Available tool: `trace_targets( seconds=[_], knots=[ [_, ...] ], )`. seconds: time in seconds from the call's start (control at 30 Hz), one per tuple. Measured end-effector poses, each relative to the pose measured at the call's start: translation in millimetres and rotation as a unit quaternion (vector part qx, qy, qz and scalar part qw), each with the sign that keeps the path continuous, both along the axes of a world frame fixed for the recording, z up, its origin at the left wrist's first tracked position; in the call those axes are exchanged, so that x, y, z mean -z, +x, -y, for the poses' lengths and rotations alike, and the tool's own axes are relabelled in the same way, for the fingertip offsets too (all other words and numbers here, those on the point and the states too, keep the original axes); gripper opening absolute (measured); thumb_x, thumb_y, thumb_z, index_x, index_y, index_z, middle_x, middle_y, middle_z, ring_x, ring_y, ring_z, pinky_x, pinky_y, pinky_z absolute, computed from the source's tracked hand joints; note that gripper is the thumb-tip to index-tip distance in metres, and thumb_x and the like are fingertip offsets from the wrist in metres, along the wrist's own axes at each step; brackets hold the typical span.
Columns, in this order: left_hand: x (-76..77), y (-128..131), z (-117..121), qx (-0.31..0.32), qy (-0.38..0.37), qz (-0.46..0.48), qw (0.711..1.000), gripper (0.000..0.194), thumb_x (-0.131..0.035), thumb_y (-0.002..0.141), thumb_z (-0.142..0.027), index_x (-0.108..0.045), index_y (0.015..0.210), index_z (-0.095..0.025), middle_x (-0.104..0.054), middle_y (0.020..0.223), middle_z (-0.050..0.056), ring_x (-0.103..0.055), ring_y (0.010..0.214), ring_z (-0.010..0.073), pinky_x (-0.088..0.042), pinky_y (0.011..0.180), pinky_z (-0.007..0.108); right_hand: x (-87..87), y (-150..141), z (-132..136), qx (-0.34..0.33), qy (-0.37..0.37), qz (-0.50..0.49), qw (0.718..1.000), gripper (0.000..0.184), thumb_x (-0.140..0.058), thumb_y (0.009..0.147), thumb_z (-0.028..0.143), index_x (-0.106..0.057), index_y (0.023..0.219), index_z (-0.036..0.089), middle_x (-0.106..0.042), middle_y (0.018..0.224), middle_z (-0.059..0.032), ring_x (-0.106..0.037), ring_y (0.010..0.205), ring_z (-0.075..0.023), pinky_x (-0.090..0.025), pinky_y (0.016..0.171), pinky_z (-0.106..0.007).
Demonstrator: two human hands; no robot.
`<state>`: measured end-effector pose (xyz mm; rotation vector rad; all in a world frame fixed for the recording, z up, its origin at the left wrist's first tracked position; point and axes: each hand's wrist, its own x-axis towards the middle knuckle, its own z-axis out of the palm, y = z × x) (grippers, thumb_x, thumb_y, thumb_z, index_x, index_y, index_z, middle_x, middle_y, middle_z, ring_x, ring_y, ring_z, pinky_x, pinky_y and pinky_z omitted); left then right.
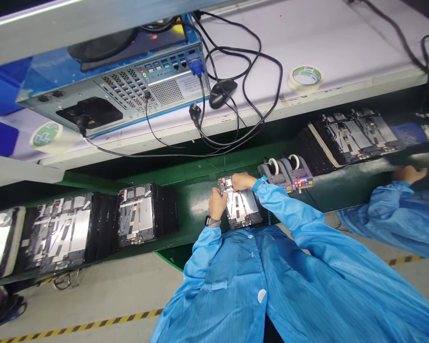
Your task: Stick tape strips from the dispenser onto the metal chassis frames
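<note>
A flat metal device chassis lies on the green conveyor belt right in front of me. My left hand rests curled at its left edge, fingers pressed on the upper left corner. My right hand lies over the top edge of the chassis, fingers bent down onto it. Both arms wear blue sleeves, and a watch sits on my left wrist. What the fingertips pinch, if anything, is too small to make out.
Two tape dispensers stand just right of the chassis. More chassis on black trays line the belt to the left and far right. A computer case, mouse, cables and tape roll sit on the shelf above. A co-worker's sleeve is at right.
</note>
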<state>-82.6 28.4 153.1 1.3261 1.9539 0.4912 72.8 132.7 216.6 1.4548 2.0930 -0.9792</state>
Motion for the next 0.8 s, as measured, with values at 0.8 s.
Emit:
trace_targets(
  seconds=[0.8],
  knots=[
    [-18.1, 53.0, 81.8, 0.292, 0.163, -0.134, 0.933, 0.058, -0.048, 0.101, -0.030, -0.044, 0.158, -0.017, -0.039, 0.166, 0.020, -0.031, 0.157, 0.0375, -0.019, 0.128, 0.063, 19.9, 42.5, 39.5, 0.227, 0.030, -0.099, 0.968, 0.013, -0.075, 0.084, 0.026, -0.083, 0.089, 0.017, -0.080, 0.090, -0.0089, -0.073, 0.083, -0.0183, -0.044, 0.067, -0.021]
  ],
)
